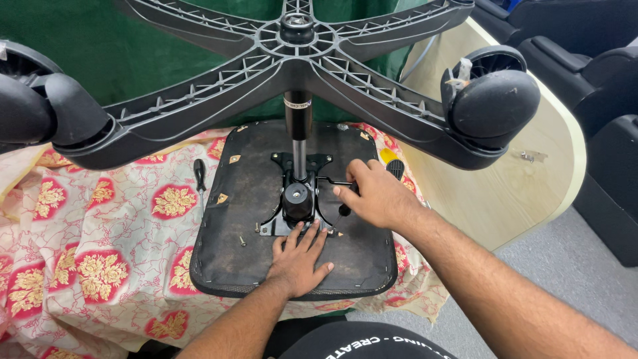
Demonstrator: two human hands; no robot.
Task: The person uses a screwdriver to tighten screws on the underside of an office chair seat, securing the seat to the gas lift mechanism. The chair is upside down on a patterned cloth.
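Upturned black fabric-covered chair seat (246, 199) lies bottom-up on a worktop (525, 193) of pale wood, over a cloth with red and gold flower pattern (100, 233). Nearest to the camera, the left hand (297, 258) rests flat on the seat underside, fingers spread wide, holding nothing, its fingertips touching the edge of the black metal mounting plate (296, 199). Just behind it, the right hand (377, 196) is closed around the black handle of a tool (344, 209) whose tip points down to the plate's right side. Small loose screws (242, 240) lie on the seat left of the plate. A black-handled screwdriver (199, 178) lies on the cloth beside the seat's left edge. Farther away, a black and silver gas cylinder (298, 126) rises from the plate to the black plastic five-star base (292, 60), which carries black caster wheels (495, 100) at its arms' ends.
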